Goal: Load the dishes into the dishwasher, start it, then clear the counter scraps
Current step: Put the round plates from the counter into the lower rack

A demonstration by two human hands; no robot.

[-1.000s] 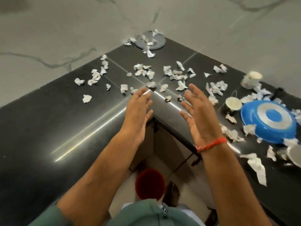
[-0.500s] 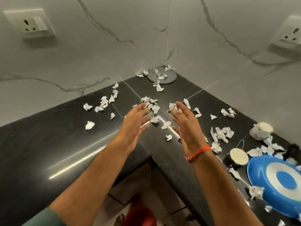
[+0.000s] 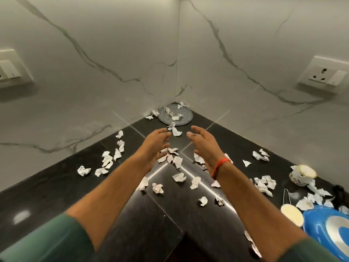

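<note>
Reaching with both hands over the corner of the black tabletop (image 3: 56,188); left hand (image 3: 156,142) and right hand (image 3: 203,143) palms facing each other, fingers loosely spread, each grip empty, nothing pinched; hands above the surface, contact with it cannot be told; white paper scraps (image 3: 178,176) scattered all over the corner, some between and under the hands, a cluster left of the left forearm, more toward the right edge, a few on the grey round mat (image 3: 184,119) in the far corner against the marble wall (image 3: 113,72); blue plate (image 3: 319,235) at the right edge with scraps beside it, a white cup (image 3: 302,176) behind it, a second round cup (image 3: 291,214) just beside the plate; dishwasher not in view; dishes on the tabletop suggest loading is not finished, though the hands look set for gathering scraps.

Risks, as judgement: cupping the two hands together could fan light scraps outward or push them off the inner edge to the floor, since the paper is crumpled and light; sweeping rightward could knock the cups or shove scraps under the plate; scraps on the mat may drag it along; pieces in the wall corner are easy to miss; a loose grip would drop bits on lifting.
</note>
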